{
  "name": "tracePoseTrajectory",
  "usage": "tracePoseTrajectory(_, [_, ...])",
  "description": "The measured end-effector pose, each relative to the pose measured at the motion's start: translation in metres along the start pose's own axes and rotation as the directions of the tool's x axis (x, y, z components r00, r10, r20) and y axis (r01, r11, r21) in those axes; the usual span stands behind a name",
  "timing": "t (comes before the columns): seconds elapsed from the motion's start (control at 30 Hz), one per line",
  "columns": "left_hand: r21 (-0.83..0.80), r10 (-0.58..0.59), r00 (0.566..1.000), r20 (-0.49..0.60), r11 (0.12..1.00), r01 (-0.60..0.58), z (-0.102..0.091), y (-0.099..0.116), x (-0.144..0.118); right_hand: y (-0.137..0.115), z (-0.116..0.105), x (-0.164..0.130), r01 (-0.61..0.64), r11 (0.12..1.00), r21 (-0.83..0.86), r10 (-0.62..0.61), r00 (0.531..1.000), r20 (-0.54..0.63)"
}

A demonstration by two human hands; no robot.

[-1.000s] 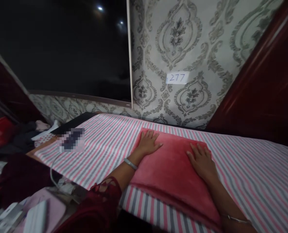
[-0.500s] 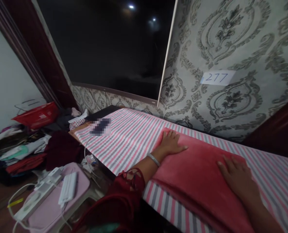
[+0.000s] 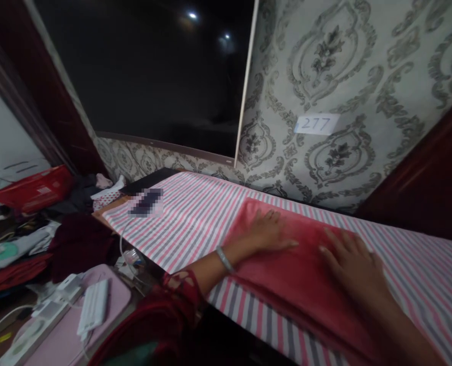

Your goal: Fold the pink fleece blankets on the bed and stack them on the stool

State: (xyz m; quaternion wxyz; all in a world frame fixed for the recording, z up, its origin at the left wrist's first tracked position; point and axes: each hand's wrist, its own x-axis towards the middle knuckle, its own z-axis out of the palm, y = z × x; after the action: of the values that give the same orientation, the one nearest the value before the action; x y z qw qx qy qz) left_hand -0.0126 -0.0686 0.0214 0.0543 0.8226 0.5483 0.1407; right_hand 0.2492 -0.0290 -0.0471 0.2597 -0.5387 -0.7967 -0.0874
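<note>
A folded red cloth (image 3: 287,274) with a soft, plush-looking surface lies on a striped pink, grey and white sheet (image 3: 195,213). My left hand (image 3: 267,231) rests flat on the cloth's left part, fingers spread, a silver bracelet on the wrist. On the right part lies my right hand (image 3: 353,259), palm down with fingers apart; it is slightly blurred. Neither hand grips anything. Several folded layers show along the cloth's near edge.
A pixelated dark object (image 3: 146,202) sits on the sheet's far left. Left of the table, a pink stool (image 3: 113,292) bears a power strip (image 3: 42,320) and a white charger-like block (image 3: 94,307). Piled clothes (image 3: 81,244) and a red bag (image 3: 35,188) lie beyond. A large dark screen (image 3: 153,76) hangs behind.
The view has turned a little to the right. My left hand has slid inward over the cloth, and the two hands are closer together. The cloth stays folded.
</note>
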Motion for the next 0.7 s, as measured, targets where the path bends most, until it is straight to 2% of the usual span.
tracePoseTrajectory(0.03, [0.021, 0.081, 0.996, -0.026, 0.997, -0.081, 0.004, 0.009, -0.011, -0.011, -0.006, -0.008, 0.011, 1.0, -0.022, -0.011, 1.0, 0.004])
tracePoseTrajectory(0.1, [0.06, 0.183, 0.98, -0.078, 0.982, -0.178, 0.014, 0.021, -0.034, -0.034, -0.015, -0.025, 0.038, 0.999, -0.039, -0.034, 0.995, 0.097])
tracePoseTrajectory(0.2, [0.087, 0.189, 0.979, -0.073, 0.979, -0.182, 0.033, 0.022, -0.054, -0.058, -0.021, -0.041, -0.017, 0.997, -0.071, 0.032, 0.975, 0.221])
tracePoseTrajectory(0.33, [0.111, 0.163, 0.987, 0.0, 0.98, -0.162, 0.047, 0.014, -0.05, -0.067, -0.027, -0.042, -0.075, 0.994, -0.08, 0.093, 0.963, 0.254])
tracePoseTrajectory(0.5, [0.115, 0.146, 0.989, 0.009, 0.983, -0.146, 0.046, 0.017, -0.042, -0.069, -0.034, -0.039, -0.115, 0.993, -0.036, 0.12, 0.954, 0.275])
tracePoseTrajectory(0.6, [0.11, 0.141, 0.99, 0.015, 0.984, -0.142, 0.038, 0.02, -0.042, -0.069, -0.036, -0.038, -0.12, 0.993, 0.011, 0.113, 0.957, 0.266])
tracePoseTrajectory(0.7, [0.112, 0.147, 0.989, 0.035, 0.982, -0.15, 0.027, 0.015, -0.049, -0.058, -0.04, -0.042, -0.107, 0.989, 0.1, 0.08, 0.965, 0.249])
